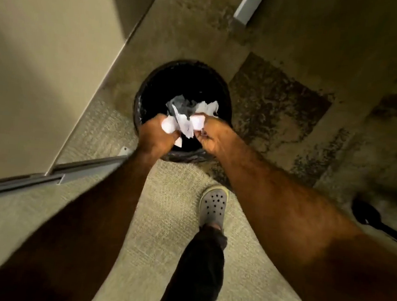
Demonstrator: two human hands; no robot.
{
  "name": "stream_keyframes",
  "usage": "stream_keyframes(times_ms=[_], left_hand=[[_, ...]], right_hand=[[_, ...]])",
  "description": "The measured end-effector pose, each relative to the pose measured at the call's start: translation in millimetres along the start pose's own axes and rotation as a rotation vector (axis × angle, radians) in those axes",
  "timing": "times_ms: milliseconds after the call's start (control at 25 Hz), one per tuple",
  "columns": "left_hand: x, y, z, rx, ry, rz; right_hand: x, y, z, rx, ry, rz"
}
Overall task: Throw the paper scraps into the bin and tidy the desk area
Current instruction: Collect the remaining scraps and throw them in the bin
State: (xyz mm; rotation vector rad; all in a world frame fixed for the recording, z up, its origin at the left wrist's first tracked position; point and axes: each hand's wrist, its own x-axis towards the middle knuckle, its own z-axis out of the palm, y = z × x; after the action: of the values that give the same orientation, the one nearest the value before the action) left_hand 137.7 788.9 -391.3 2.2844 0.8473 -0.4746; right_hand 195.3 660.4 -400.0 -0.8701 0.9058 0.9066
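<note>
Head view looks straight down at the bin (141, 101), a round black one on the carpet (169, 196) beside a pale panel (43, 62). Both hands are over its mouth. The left hand (156, 135) is closed round one end of the scraps (185, 122), and the right hand (212, 137) is pinched on the other end, so the white wad bridges between them above the near half of the opening. More crumpled paper (192, 106), white and grey, already lies inside.

To drop this well I judge I should carry the wad a touch further toward the middle, lower it below the rim, then open both hands together so no loose piece flutters onto the carpet. A small shake of the fingers would free anything clinging. My shoe (213, 206) stands just short of the bin, close enough to reach without leaning.
</note>
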Motion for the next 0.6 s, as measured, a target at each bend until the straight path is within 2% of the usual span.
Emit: stream_keyframes(times_ms=[120,240,360,440,600], left_hand=[[26,-16,14,0.042,-0.121,-0.064],[16,-19,16,0.221,-0.105,0.048],[-20,-8,5,0.395,-0.080,0.179],[-49,18,-7,0.443,-0.090,0.237],[-114,73,-35,0.504,-0.132,0.323]], right_hand=[[21,4,0,-0.184,0.015,-0.009],[3,5,2,-0.379,-0.007,-0.147],[-35,7,-6,-1.012,0.115,-0.506],[-76,-1,-14,-1.284,0.126,-0.669],[-164,-16,-38,-1.485,0.147,-0.675]])
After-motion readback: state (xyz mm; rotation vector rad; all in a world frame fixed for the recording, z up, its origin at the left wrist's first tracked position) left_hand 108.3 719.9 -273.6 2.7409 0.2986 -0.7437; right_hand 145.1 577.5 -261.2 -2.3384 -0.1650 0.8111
